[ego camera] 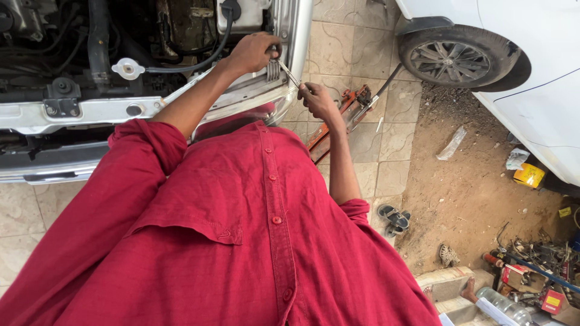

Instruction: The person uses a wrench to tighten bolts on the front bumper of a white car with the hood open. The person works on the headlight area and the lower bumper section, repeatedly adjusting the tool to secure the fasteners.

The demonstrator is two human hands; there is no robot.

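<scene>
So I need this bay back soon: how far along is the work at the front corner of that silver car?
Done: the hood area is open, exposing the engine bay. In hand: the left hand grips a part at the silver car's front corner, while the right hand works a thin metal tool into it. Left: that corner is not yet closed up, and the orange floor jack lies beside the car.

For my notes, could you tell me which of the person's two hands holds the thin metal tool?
The right hand holds the thin metal tool; the left hand instead grips the car's front edge.
</scene>
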